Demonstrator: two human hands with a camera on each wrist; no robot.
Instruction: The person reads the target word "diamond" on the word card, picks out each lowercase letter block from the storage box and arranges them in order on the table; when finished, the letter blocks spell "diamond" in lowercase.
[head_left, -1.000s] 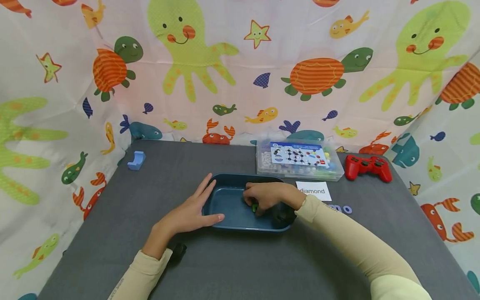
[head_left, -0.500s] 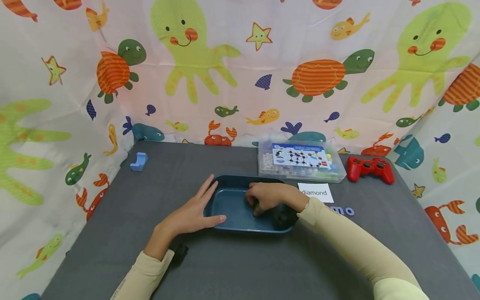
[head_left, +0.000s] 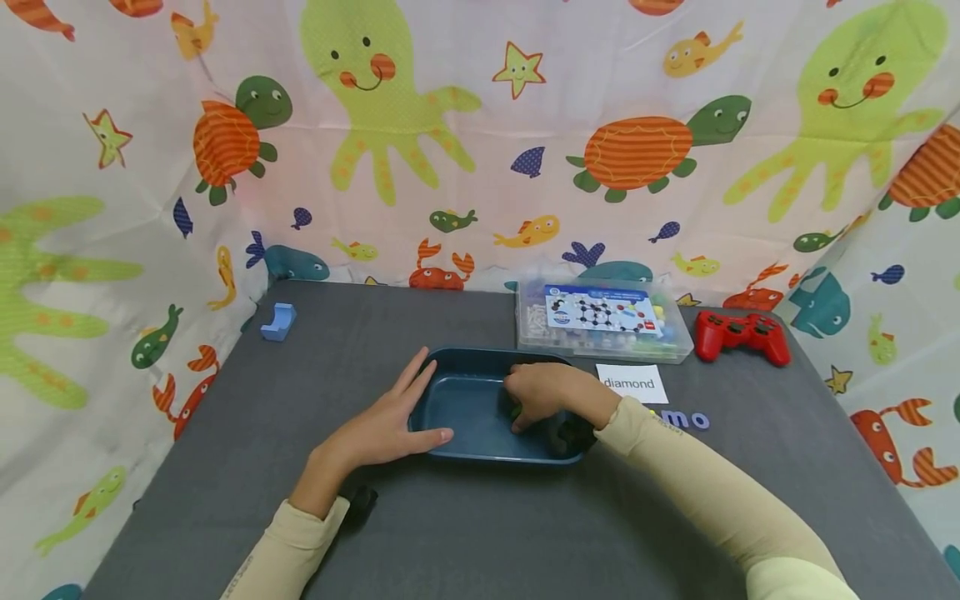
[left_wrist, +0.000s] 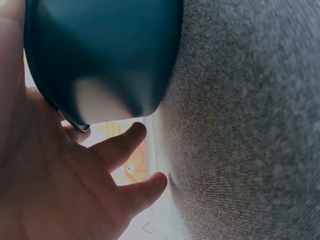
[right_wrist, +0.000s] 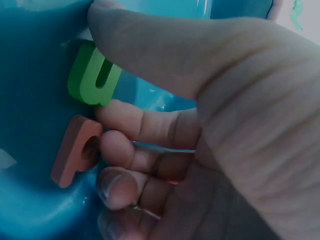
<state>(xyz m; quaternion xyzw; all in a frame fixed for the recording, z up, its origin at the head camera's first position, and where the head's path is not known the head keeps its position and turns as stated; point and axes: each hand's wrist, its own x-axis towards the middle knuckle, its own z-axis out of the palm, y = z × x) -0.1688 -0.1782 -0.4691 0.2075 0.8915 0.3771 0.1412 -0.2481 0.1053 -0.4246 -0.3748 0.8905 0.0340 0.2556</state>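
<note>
A dark blue tray [head_left: 465,417] lies in the middle of the table in the head view. My left hand [head_left: 375,429] rests on its left end, fingers straight along the outside and thumb over the front rim. The left wrist view shows these fingers spread beside the tray wall [left_wrist: 105,55]. My right hand [head_left: 551,393] reaches inside with curled fingers. In the right wrist view, a green toy letter [right_wrist: 92,80], like a u or n, sits between thumb and index finger. A reddish letter like a p [right_wrist: 75,150] touches the other fingertips.
Right of the tray lie a card reading "diamond" [head_left: 632,383] and purple letters m [head_left: 674,419] and o [head_left: 701,421]. Behind stand a clear plastic box of small parts [head_left: 603,321] and a red game controller [head_left: 742,336]. A light blue block [head_left: 278,322] lies far left.
My right hand has shifted slightly right inside the tray, and less of the green letter shows in the head view. The left hand has stayed on the tray's left end.
</note>
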